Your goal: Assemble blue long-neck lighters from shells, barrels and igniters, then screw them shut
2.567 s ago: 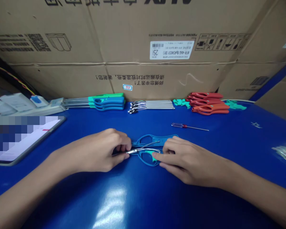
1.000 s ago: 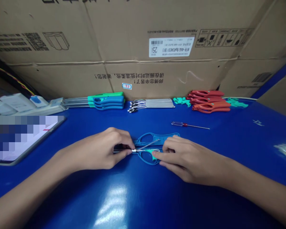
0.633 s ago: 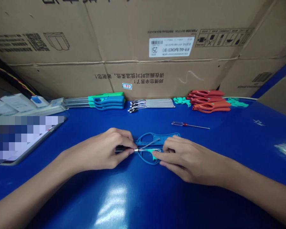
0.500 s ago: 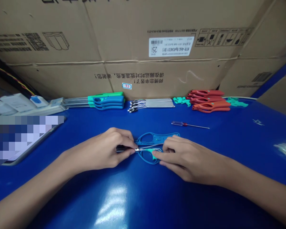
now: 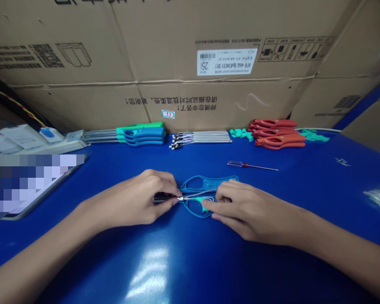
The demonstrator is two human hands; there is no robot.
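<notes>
On the blue bench (image 5: 98,261), your left hand (image 5: 139,196) pinches the metal rod (image 5: 180,199) in its fingers — long axis left to right, at the near blue shell (image 5: 200,216)'s left end — while your right hand (image 5: 247,211) clasps that shell, one finger on the green trigger (image 5: 197,200).

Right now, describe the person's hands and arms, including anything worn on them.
The left hand and right hand are ungloved, with no ring, watch or bracelet showing. The left forearm and right forearm are bare, with no sleeve in view.
</notes>
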